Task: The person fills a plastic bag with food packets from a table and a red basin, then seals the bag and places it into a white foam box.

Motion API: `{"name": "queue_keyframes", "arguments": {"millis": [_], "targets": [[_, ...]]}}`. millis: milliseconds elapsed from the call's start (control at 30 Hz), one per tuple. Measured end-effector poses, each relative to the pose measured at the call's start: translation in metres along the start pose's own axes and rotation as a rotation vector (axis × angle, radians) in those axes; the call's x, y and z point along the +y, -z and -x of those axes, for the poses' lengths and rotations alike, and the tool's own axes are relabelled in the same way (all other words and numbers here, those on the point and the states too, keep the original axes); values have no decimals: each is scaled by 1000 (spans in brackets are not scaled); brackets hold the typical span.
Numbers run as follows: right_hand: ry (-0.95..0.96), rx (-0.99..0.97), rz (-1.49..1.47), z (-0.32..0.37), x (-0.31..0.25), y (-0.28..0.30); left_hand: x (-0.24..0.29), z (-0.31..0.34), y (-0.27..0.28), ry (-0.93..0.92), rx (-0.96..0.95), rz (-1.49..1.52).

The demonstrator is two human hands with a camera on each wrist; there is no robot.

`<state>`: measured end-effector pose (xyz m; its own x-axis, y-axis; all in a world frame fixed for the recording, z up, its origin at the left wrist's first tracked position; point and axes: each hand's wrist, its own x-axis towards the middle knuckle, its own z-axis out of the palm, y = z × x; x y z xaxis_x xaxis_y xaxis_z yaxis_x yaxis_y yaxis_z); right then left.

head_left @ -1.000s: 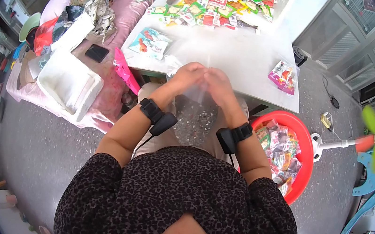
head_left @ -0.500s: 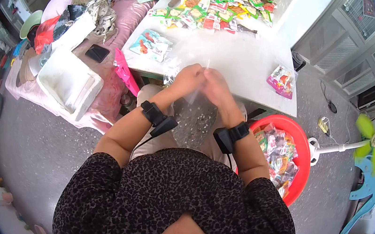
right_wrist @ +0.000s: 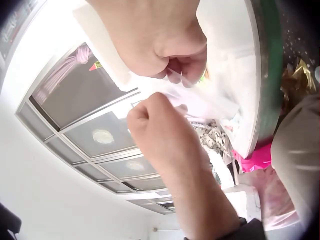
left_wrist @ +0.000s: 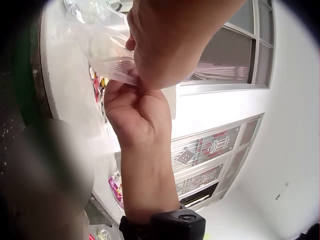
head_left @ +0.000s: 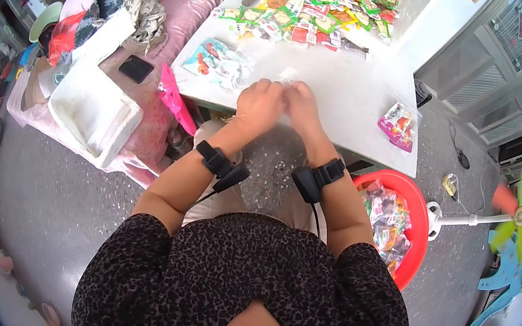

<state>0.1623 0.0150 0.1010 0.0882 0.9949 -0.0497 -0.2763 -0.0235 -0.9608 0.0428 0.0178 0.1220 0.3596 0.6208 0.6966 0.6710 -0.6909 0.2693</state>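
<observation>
My left hand [head_left: 260, 105] and right hand [head_left: 303, 108] are close together over the front edge of the white table [head_left: 345, 124]. Thin clear plastic [left_wrist: 107, 47], layered like a stack of bags, is gripped by the curled fingers of my left hand [left_wrist: 167, 45]. My right hand [left_wrist: 137, 112] pinches its edge from the other side. In the right wrist view a strip of the plastic [right_wrist: 217, 97] runs out from the curled fingers of my right hand [right_wrist: 160, 45], and the left hand [right_wrist: 162, 125] is a fist beside it.
Many colourful packets [head_left: 320, 12] are heaped at the table's back. A blue-white packet [head_left: 212, 61] lies left, a purple one [head_left: 399, 125] right. A red tub [head_left: 418, 233] of packets stands on the floor, near a fan [head_left: 520, 216]. A white foam box [head_left: 93, 111] is left.
The hands have moved slightly up and stay close together, the left now more clearly curled. The plastic that hung below them no longer shows in the head view. The head view has shifted a little.
</observation>
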Motion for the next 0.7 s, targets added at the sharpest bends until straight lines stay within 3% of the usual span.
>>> {"name": "queue_keyframes", "arguments": {"millis": [233,333,433,533,633,700], "targets": [[-125,-14,476,-36,14,26,-20,-1,-17,-84,-187,-118],[-140,-179,695,-50,6,40,-26,3,-47,-69,-253,-102],[-273,-110,354,-89,-2,78,-35,9,-83,-15,-318,-76],[-261,84,219,-124,-14,100,-40,15,-101,-1,-339,-24],[-222,22,2,-193,19,149,-43,16,-98,-10,-300,80],[-171,200,223,-215,19,138,-44,18,-98,-3,-271,138]]}}
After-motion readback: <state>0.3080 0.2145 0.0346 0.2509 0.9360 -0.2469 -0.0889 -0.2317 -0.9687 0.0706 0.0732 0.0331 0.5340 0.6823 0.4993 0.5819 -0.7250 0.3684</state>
